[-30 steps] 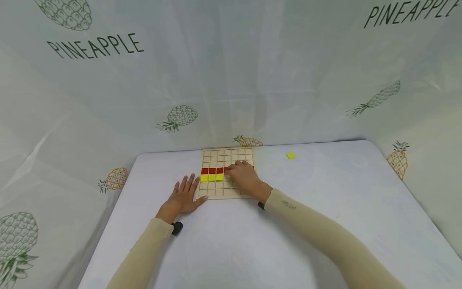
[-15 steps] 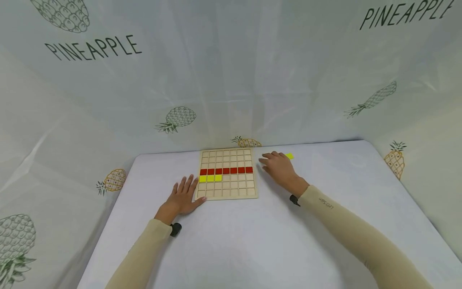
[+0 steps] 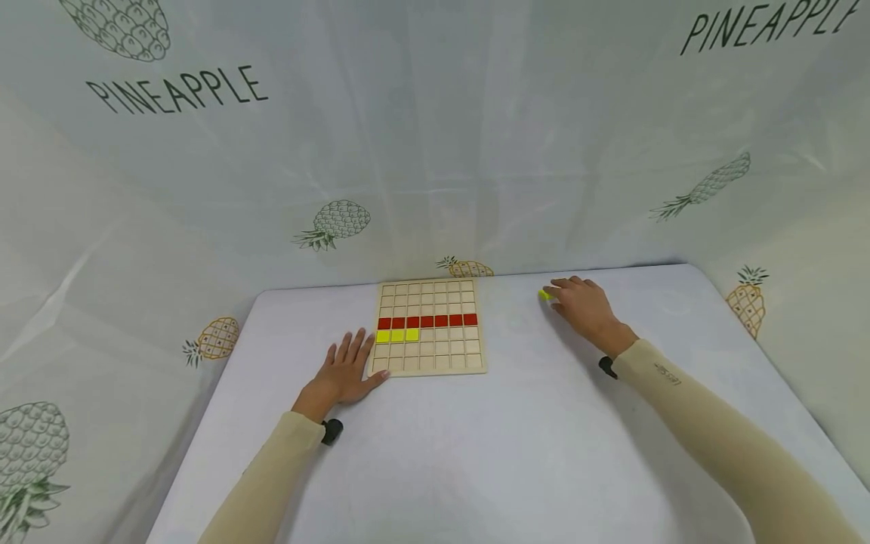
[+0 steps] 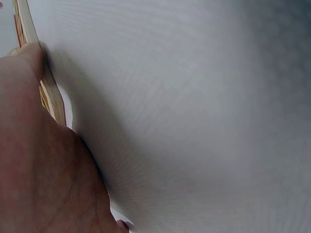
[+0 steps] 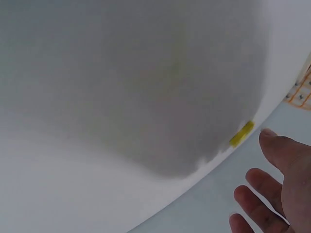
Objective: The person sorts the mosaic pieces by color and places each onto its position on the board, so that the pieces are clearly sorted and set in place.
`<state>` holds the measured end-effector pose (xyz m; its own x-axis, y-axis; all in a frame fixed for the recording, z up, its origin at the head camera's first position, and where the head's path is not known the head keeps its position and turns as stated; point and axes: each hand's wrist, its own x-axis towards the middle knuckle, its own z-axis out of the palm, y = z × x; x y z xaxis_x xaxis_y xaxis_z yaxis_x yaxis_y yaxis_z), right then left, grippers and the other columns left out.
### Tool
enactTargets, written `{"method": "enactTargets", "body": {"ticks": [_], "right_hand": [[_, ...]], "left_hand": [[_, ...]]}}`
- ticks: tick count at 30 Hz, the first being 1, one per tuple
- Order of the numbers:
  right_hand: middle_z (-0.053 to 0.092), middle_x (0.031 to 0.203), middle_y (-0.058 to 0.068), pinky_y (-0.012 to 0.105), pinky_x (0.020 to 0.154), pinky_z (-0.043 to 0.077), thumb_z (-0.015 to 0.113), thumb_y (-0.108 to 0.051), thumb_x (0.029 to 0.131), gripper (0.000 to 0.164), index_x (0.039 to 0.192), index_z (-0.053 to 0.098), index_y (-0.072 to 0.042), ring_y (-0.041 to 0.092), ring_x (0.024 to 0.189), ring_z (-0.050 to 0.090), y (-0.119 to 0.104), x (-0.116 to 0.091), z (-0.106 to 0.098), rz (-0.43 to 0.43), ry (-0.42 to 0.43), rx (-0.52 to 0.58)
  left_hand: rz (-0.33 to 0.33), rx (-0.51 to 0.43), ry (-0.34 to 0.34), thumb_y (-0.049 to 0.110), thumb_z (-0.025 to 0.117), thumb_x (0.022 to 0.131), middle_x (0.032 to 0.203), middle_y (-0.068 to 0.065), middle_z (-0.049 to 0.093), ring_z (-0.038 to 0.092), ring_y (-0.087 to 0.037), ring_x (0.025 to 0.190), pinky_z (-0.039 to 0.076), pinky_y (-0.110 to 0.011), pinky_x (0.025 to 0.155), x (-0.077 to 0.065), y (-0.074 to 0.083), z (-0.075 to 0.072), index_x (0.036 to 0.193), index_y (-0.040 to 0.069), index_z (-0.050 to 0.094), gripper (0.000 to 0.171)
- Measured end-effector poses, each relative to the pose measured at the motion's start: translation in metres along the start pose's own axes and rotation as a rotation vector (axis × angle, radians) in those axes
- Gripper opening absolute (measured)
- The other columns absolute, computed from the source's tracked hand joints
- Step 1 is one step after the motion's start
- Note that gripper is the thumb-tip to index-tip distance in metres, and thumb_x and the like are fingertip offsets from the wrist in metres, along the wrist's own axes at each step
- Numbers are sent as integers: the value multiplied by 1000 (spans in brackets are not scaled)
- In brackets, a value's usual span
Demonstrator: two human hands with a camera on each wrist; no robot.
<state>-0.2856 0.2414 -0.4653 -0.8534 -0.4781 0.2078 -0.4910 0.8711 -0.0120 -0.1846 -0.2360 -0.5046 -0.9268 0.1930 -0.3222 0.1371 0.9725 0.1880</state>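
Observation:
A pale wooden grid board [image 3: 448,364] lies near the table's back edge. One row holds several red tiles [image 3: 442,321], and the row nearer me holds 3 yellow tiles [image 3: 397,335] at its left end. My left hand [image 3: 342,375] rests with spread fingers at the board's left edge; in the left wrist view its thumb [image 4: 31,57] touches the board's side. At the right, a loose yellow tile [image 3: 544,295] lies flat on the table, partly covered by my right hand [image 3: 586,308]. In the right wrist view that hand hovers with parted fingers, apart from the tile.
The white table [image 3: 435,453] ends against a hanging cloth [image 3: 435,136] printed with pineapples. Black straps [image 3: 332,431] sit around both wrists, below beige sleeves [image 3: 720,423].
My right hand has left the board, uncovering the right end of the red row, and moved right to the loose yellow tile. The left hand has stayed in place.

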Motion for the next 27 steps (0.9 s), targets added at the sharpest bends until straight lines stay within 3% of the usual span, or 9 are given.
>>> {"method": "enactTargets", "body": {"ticks": [11,18,27], "right_hand": [[68,138,24,60,102,53,79,-1,93,45,136,68,2,43,122,65,22,3,6,-19,-50,21],[69,136,22,58,97,56,80,3,90,45,134,70,0,43,119,67,23,10,11,-78,-18,51],[71,132,21,56,96,57,76,6,93,41,133,73,-4,42,119,68,20,19,14,-139,-57,59]], "left_hand": [[-5,-22,-2,64,49,104,178,-19,-2,-2,-44,163,-1,-63,129,0,2,-2,171,7,9,96],[-13,-16,-22,62,46,105,178,-18,-3,-3,-43,163,-2,-61,130,-2,6,-6,171,7,7,94],[-18,-12,-13,62,47,105,178,-17,-3,-2,-43,163,-1,-62,130,-1,3,-3,171,9,7,94]]}}
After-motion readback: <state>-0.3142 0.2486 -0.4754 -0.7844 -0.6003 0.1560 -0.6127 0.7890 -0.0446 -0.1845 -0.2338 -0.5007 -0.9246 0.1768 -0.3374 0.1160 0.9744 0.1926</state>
